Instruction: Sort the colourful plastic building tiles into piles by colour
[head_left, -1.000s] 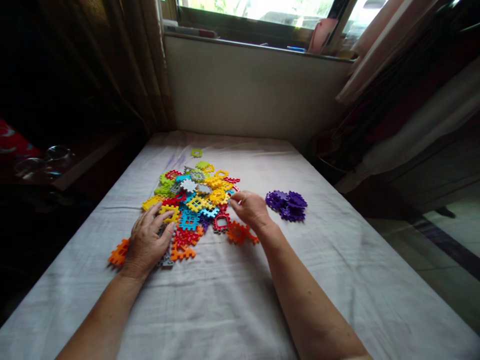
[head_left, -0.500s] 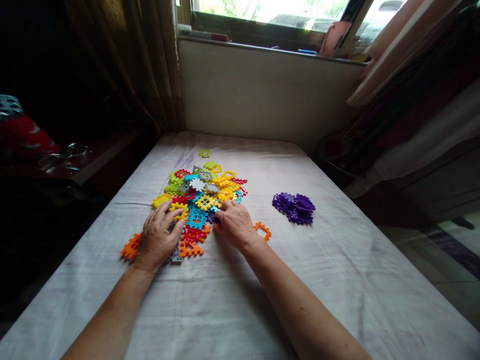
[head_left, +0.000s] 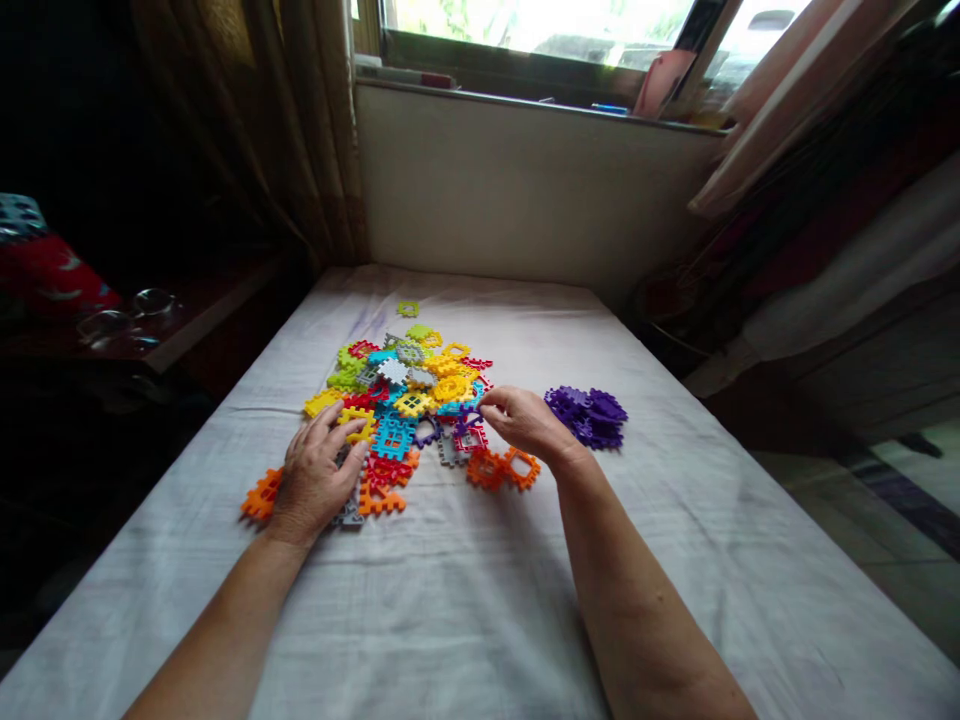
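Note:
A mixed heap of toothed plastic building tiles lies on the cloth, with yellow tiles (head_left: pixel 450 388), blue tiles (head_left: pixel 394 436) and red tiles (head_left: pixel 388 470) among them. My left hand (head_left: pixel 319 475) rests on the heap's near left side, fingers spread, touching a yellow tile (head_left: pixel 357 424). Between thumb and fingers of my right hand (head_left: pixel 525 418) is a purple tile (head_left: pixel 469 420), held at the heap's right edge above a red frame tile (head_left: pixel 471 440). Another purple tile (head_left: pixel 427 431) lies among the blue ones. A separate pile of purple tiles (head_left: pixel 589 415) sits to the right.
Orange tiles (head_left: pixel 504 468) lie just right of the heap, and a lime tile (head_left: pixel 407 309) is alone at the back. A whitish cloth (head_left: pixel 480 600) covers the table. Glasses (head_left: pixel 131 315) lie on a dark side surface at left; a wall and window stand behind.
My right hand has moved right and slightly up from the heap, drawing out a purple tile. Tiles it covered, grey, red and orange, now show. My left hand stays put.

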